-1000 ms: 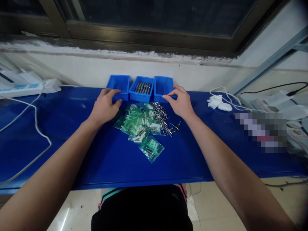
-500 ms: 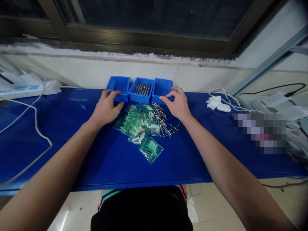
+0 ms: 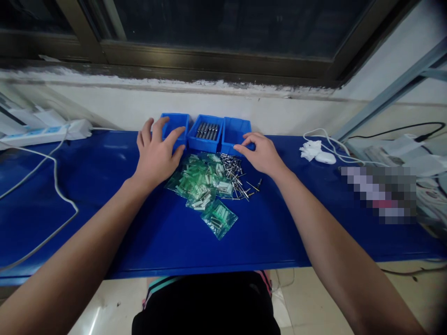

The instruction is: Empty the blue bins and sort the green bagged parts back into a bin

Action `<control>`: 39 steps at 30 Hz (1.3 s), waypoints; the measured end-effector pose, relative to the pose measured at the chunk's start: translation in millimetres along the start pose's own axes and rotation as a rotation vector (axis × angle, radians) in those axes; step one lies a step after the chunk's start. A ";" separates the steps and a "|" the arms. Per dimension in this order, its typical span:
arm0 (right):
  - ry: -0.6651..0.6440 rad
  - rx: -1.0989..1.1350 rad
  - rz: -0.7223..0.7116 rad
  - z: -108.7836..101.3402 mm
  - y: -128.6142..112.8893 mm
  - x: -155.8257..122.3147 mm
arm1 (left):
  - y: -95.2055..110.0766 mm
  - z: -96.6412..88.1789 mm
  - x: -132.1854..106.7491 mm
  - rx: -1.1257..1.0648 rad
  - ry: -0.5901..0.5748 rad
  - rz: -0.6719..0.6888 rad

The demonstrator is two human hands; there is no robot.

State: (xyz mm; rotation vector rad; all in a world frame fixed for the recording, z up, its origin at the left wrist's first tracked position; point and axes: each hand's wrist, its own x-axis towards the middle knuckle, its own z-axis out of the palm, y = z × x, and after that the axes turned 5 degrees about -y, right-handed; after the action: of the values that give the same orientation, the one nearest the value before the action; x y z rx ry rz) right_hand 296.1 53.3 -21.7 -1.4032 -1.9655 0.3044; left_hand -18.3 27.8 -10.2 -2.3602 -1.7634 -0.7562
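Note:
Three small blue bins stand side by side against the wall. My left hand [image 3: 157,156] is beside the left blue bin [image 3: 177,122], fingers spread and partly covering it. At the front right corner of the right blue bin [image 3: 232,124], my right hand [image 3: 261,153] has its thumb and fingers closed on the rim. Between these two is the middle blue bin [image 3: 206,145], with several dark metal pins [image 3: 208,130] lying in a row. In front lie a heap of green-tinted plastic bags [image 3: 195,179] with pale plugs inside and a loose pile of silver rivets [image 3: 234,170].
One green-tinted bag [image 3: 219,218] lies nearer the front edge of the blue table [image 3: 265,232]. A power strip [image 3: 45,135] with white cables is at the left. At the right are crumpled white tissue [image 3: 310,150], a white case [image 3: 325,158] and a cable.
My left hand has lifted slightly off the left bin's front and its fingers have spread. The outer bins have shifted a little towards the middle one. My right hand stays at the right bin.

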 end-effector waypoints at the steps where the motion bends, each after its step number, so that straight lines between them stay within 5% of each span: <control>1: -0.006 -0.003 -0.001 0.0 0.0 -0.2 | 5.5 -2.6 3.6 0.016 -0.003 0.045; 4: -0.013 -0.012 -0.007 0.7 -0.3 -1.0 | 16.1 -3.0 19.8 0.049 -0.090 0.172; 9: 0.026 -0.032 0.049 5.2 -0.6 -2.9 | 20.1 9.0 40.2 0.049 -0.126 0.171; 22: 0.037 -0.016 -0.010 10.2 16.8 4.6 | 37.6 19.7 42.4 0.051 -0.130 0.139; 27: 0.023 -0.009 -0.006 12.1 23.0 4.1 | 22.2 7.7 34.9 -0.022 -0.081 0.149; 33: 0.084 -0.062 -0.024 2.5 1.9 2.9 | -15.4 1.9 22.1 -0.006 -0.055 -0.122; 36: 0.090 -0.141 -0.113 3.3 -25.0 12.7 | -26.6 11.6 21.0 -0.091 -0.109 -0.034; 39: -0.093 -0.276 -0.240 15.4 -48.9 30.0 | -27.6 19.3 21.5 -0.113 -0.126 0.035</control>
State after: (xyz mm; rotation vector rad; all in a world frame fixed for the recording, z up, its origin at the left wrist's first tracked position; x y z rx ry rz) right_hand 244.7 64.4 6.0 -1.3182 -2.2946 -0.0129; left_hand -33.0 62.5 -23.3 -2.5576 -1.7655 -0.7372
